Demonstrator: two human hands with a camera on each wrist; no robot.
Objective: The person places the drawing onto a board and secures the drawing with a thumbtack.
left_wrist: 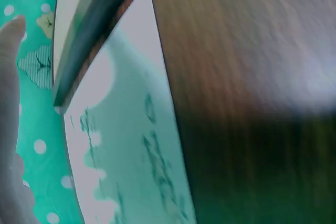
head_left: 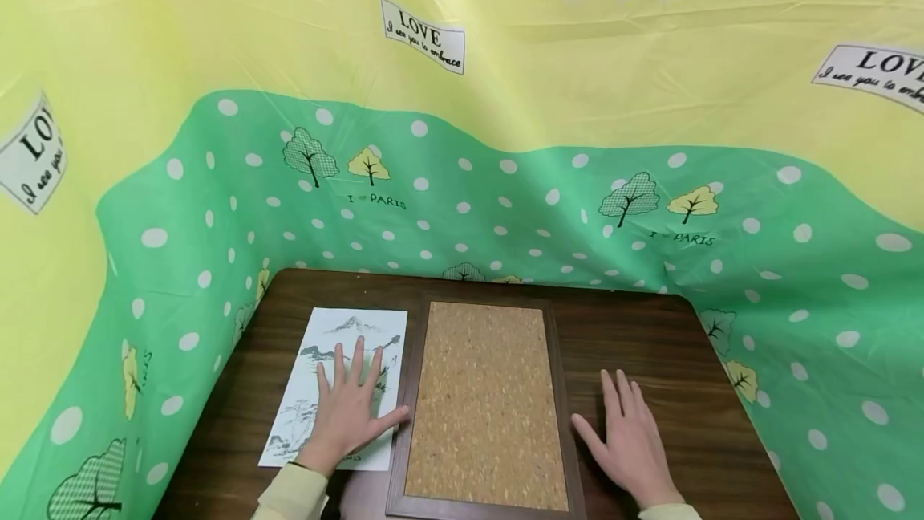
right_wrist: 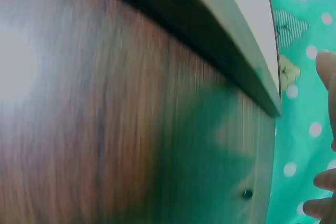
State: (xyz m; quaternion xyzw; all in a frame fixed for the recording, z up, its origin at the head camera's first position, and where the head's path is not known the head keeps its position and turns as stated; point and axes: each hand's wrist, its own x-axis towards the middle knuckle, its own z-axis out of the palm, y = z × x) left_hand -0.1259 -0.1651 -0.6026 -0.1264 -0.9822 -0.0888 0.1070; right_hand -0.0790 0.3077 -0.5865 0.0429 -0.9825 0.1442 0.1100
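Observation:
My left hand is spread with straight fingers over a white sheet printed with an ink landscape. Its thumb reaches the left edge of a dark wooden frame with a cork panel. Whether the palm touches the sheet cannot be told. To the right of the frame, my right hand is over the table, fingers extended and holding nothing. The left wrist view shows part of the sheet beside the frame's edge. In the right wrist view, fingers show at the right border.
Both the sheet and the frame lie on a dark wood-grain table. A yellow and green printed curtain hangs around the table's back and sides. A small dark spot shows near the table edge in the right wrist view.

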